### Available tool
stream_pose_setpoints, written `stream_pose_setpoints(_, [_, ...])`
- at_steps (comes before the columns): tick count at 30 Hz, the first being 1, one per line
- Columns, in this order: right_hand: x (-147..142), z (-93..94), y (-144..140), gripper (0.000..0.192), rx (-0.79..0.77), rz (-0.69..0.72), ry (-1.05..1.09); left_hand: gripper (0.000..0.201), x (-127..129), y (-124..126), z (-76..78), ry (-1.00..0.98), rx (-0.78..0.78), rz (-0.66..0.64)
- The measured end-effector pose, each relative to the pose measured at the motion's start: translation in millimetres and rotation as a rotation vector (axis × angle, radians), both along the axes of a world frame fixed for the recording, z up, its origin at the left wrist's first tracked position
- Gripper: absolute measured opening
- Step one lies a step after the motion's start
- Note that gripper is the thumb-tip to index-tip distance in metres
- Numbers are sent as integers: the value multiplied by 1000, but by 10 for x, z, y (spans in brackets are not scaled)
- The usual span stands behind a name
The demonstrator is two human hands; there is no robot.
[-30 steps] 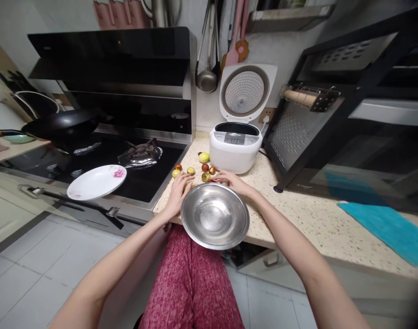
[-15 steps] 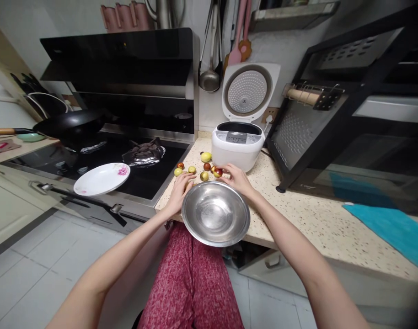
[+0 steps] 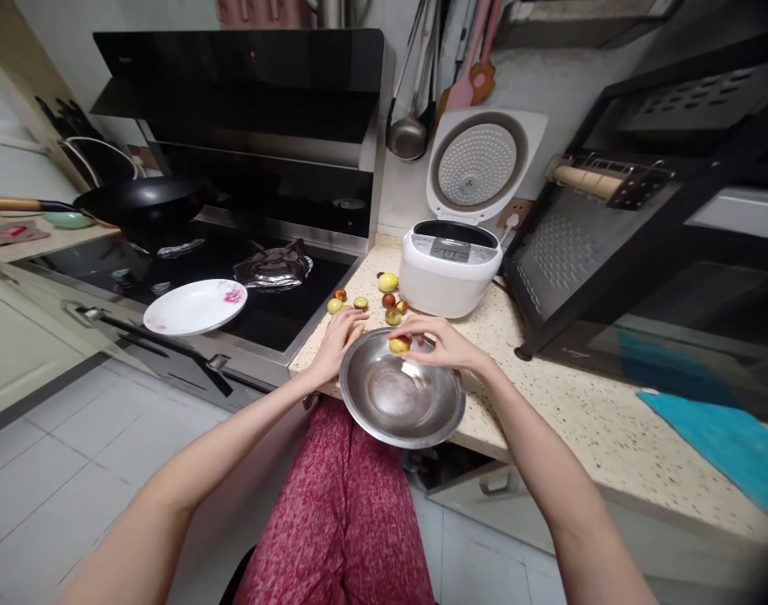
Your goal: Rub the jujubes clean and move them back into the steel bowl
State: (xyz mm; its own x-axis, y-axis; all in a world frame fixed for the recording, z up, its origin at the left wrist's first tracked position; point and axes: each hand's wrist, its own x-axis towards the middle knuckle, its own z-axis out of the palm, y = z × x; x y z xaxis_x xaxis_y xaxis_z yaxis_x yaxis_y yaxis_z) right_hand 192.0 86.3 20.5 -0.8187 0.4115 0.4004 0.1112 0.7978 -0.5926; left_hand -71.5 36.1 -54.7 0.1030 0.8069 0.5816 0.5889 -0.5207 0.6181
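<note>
At the surface edge, your right hand hovers over the far rim of the steel bowl, fingers pinched narrow on one yellow-red fruit. Bowl looks empty otherwise, and it overhangs the front edge, w/ part of it above your lap.

Risks, as I judge them:
- Bowl sits partly off the edge; a bump from your wrist or a hard drop on the near side could tip it to the floor.
- Fruit is round and the steel is slick, so a release from height may bounce it out.
- Loose fruits lie just beyond the bowl, near the stove gap; a sweep of either hand could roll them off.

Pose: right forearm comes in from lower right, wrist bent, palm down, thumb and first fingers meeting on the fruit. Left hand lies flat by the bowl's left rim, fingers stretched toward the loose fruits; can't tell if it grips one. White rice cooker stands open behind, white plate rests on the stove's front.
</note>
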Motion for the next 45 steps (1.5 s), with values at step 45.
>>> stream_pose_setpoints(45, [-71,-17,-139,30,-26,102,-272,31,-12,-66,16,36,-24,-71])
